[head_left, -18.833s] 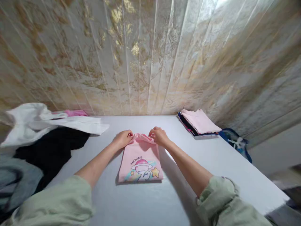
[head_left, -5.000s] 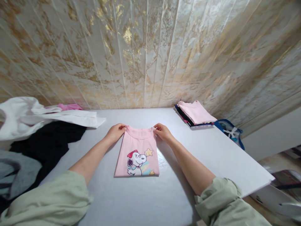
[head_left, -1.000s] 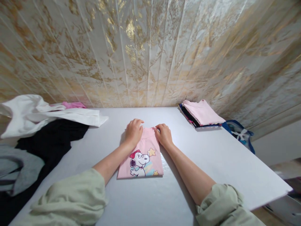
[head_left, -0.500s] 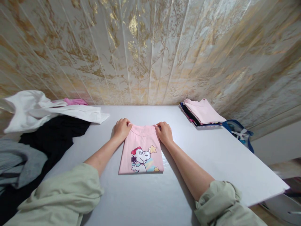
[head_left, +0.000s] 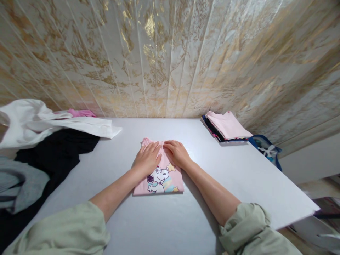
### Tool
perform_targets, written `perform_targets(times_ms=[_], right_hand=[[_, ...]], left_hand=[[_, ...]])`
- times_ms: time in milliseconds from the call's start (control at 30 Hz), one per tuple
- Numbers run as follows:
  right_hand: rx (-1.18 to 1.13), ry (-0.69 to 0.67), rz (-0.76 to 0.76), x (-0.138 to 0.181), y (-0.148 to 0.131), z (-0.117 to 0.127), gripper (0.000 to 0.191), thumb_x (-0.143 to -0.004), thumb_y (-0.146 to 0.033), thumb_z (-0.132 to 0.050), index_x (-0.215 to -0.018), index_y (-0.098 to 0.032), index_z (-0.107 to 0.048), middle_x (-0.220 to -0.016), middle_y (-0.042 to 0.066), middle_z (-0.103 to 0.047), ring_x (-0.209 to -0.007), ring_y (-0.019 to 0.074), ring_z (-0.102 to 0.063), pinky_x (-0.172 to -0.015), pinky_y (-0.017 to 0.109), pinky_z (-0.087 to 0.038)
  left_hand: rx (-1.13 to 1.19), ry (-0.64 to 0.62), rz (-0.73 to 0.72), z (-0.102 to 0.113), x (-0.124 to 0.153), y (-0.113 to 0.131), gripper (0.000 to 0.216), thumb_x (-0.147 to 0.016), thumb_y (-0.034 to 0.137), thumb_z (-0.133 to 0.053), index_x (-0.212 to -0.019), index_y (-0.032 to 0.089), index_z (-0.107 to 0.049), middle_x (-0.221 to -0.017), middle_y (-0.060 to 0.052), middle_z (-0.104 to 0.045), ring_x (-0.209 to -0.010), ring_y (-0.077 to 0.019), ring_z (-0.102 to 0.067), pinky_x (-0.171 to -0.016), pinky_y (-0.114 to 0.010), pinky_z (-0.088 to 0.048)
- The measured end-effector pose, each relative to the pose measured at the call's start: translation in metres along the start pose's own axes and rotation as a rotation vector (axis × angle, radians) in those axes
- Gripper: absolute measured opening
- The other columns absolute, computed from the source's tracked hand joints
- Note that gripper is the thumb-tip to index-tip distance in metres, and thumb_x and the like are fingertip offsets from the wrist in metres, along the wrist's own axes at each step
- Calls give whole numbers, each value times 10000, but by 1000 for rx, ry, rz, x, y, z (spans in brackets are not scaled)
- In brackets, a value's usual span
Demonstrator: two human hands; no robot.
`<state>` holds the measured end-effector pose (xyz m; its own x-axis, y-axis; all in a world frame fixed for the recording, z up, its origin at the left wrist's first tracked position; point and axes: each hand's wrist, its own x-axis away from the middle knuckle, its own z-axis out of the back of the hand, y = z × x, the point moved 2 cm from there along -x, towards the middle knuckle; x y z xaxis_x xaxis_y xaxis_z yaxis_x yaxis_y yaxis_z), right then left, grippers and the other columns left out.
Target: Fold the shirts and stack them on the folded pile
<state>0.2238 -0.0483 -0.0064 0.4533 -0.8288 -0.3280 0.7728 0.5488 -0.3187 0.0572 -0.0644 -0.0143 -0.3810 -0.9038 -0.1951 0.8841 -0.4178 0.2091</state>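
Note:
A folded pink T-shirt (head_left: 162, 180) with a cartoon dog and stars printed on it lies in the middle of the white table (head_left: 186, 219). Both my hands rest flat on its upper half, side by side. My left hand (head_left: 147, 158) lies palm down with the fingers stretched out toward the collar. My right hand (head_left: 175, 153) lies next to it, fingers flat and pointing left so the fingertips nearly meet the left hand's. Neither hand grips the cloth. The collar is partly hidden under the fingers.
A stack of folded clothes (head_left: 228, 126), pink on top, sits at the back right. A loose heap of white (head_left: 39, 122), black (head_left: 55, 152) and grey (head_left: 18, 184) garments covers the left side. A blue bag (head_left: 267, 148) hangs off the right edge. A patterned wall stands behind.
Half a second ago my hands held the shirt's two top corners. Now both have slid inward and lie flat on the middle of the shirt. The shirt has stayed in place.

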Motion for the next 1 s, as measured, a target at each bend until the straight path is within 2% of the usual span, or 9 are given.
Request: perform_targets(times_ms=[67, 167, 333, 500, 600, 700, 833, 1000], right_hand=[[15, -25, -50, 1, 1, -3, 355, -977, -271, -421, -1307, -273, -553, -1408, 40, -519, -1301, 194, -440, -1114, 410, -265], [44, -82, -128, 1, 5, -7, 451, -969, -304, -425, -1418, -274, -438, -1501, 44, -409, -1386, 209, -340, -1134, 453, -232], [49, -117, -147, 0, 7, -9, 478, -972, -330, -395, -1447, -274, -398, -1523, 41, -372, -1405, 203, -310, -1148, 470, -204], [42, -102, -145, 1, 7, -10, 475, -969, -320, -398, -1442, -278, -406, -1517, 42, -383, -1402, 201, -314, -1147, 466, -203], [41, -112, -139, 0, 8, -9, 477, -970, -314, -396, -1444, -264, -399, -1518, 46, -380, -1406, 200, -305, -1142, 474, -211], [51, -133, -145, -3, 6, -4, 473, -969, -311, -414, -1439, -265, -403, -1512, 56, -390, -1397, 207, -320, -1137, 485, -212], [82, -131, -46, -9, -14, 3, 482, -968, -323, -442, -1446, -276, -397, -1526, 59, -365, -1414, 232, -285, -1150, 509, -163], [51, -225, 145, -12, -43, -15, 506, -968, -384, -460, -1458, -292, -376, -1535, 48, -351, -1409, 228, -299, -1142, 469, -217]], left_hand=[[-22, -24, 58, 0, 0, -1, 514, -940, 393, -394, -1429, 235, -410, -1540, -87, -359, -1420, -280, -302, -1150, -499, -204], [-40, -24, 140, 1, -1, -5, 561, -924, 463, -414, -1437, 238, -402, -1554, -114, -321, -1432, -291, -279, -1148, -510, -193], [-27, -82, 126, 5, 7, -9, 586, -925, 488, -396, -1445, 219, -393, -1566, -131, -284, -1450, -280, -235, -1155, -525, -163], [41, -131, -60, 11, 45, 11, 570, -932, 504, -397, -1451, 270, -389, -1557, -74, -323, -1442, -261, -261, -1176, -503, -142], [75, -206, -173, 13, 73, 30, 612, -930, 546, -378, -1485, 295, -321, -1573, -42, -286, -1449, -260, -241, -1178, -485, -156], [99, -262, -255, 15, 94, 43, 636, -897, 594, -422, -1475, 343, -331, -1583, -17, -258, -1457, -285, -208, -1176, -512, -142], [96, -254, -302, 16, 106, 49, 641, -874, 629, -441, -1458, 378, -350, -1575, -5, -284, -1462, -297, -186, -1180, -543, -68], [99, -305, -268, 15, 107, 50, 683, -868, 667, -404, -1467, 343, -348, -1571, -26, -293, -1464, -326, -161, -1170, -580, -51]])
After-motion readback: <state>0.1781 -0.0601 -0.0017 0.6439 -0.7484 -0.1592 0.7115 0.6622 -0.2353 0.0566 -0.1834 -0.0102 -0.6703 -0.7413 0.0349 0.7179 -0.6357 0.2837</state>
